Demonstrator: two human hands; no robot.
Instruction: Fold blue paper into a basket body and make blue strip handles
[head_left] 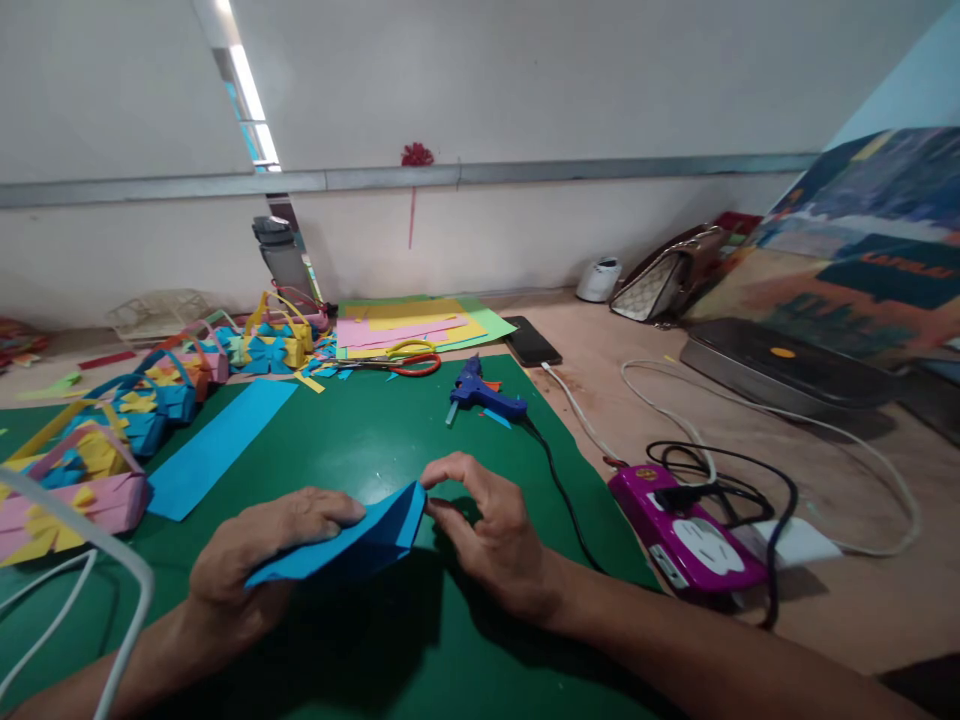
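Note:
A folded piece of blue paper (pixel 352 545) is held up over the green mat (pixel 360 430). My left hand (pixel 262 545) grips its left end, thumb and fingers closed around it. At the paper's right corner, the thumb and forefinger of my right hand (pixel 487 530) pinch the edge. A flat blue paper strip (pixel 221 445) lies on the mat beyond my left hand. Past my right hand rests a blue hot glue gun (pixel 480 392), its black cord running toward me.
Several small paper baskets (pixel 97 490) with handles line the left side. Scissors (pixel 405 365) lie before stacked coloured paper (pixel 412 325). A phone (pixel 532 342), a purple power strip (pixel 686 530) with tangled cords and a dark case (pixel 787 365) occupy the right. A white cable (pixel 135 590) crosses the left foreground.

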